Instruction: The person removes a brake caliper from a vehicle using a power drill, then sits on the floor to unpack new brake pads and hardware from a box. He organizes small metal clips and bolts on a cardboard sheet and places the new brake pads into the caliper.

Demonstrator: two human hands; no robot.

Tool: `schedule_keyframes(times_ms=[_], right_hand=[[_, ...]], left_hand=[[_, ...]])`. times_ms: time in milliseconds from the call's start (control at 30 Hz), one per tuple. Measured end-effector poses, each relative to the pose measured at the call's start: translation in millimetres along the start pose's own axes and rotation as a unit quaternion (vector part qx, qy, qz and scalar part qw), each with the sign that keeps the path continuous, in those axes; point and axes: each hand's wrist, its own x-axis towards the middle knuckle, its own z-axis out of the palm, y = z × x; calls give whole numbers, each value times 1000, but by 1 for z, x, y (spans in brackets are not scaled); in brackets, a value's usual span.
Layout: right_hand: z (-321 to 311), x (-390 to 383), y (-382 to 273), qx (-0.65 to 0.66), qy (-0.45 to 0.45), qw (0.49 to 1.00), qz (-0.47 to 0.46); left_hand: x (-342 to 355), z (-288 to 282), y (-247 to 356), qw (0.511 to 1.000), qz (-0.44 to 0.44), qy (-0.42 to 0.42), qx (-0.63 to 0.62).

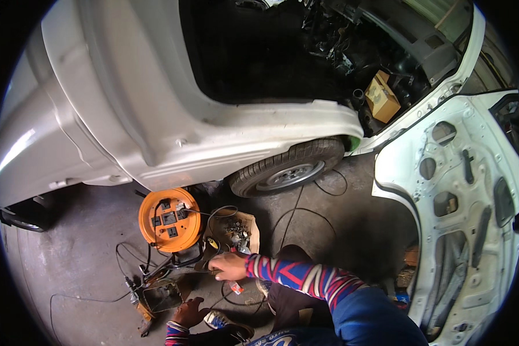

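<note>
Right hand (228, 266) closes around a black cable (205, 266) beside the orange reel (169, 219); left hand (189, 312), fingers spread open, touches a metal tool (158, 297) on the floor (81, 259).

A white car body (155, 104) stands on the grey concrete floor (75, 254), its front wheel (288, 167) beside a detached white door shell (461, 219), with a brown cardboard box (382, 96) in the engine bay.

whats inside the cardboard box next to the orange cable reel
The cardboard box holds a jumble of small dark metal parts. The right hand covers its near edge, so anything there or underneath stays hidden.
</note>
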Motion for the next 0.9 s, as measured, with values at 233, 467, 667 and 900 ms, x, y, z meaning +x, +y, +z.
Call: schedule_keyframes(times_ms=[233, 467, 667, 900], right_hand=[[33, 56, 109, -7, -33, 999, 14], [-23, 67, 98, 148, -74, 985, -41], [-53, 57, 152, 33, -126, 990, 48], [63, 43, 255, 34, 56, 973, 220]], left_hand=[[95, 86, -46, 980, 123, 98, 125], [63, 57, 1, 981, 37, 181, -61], [38, 74, 2, 987, -124, 96, 31], [35, 102, -18, 968, -154, 142, -137]])
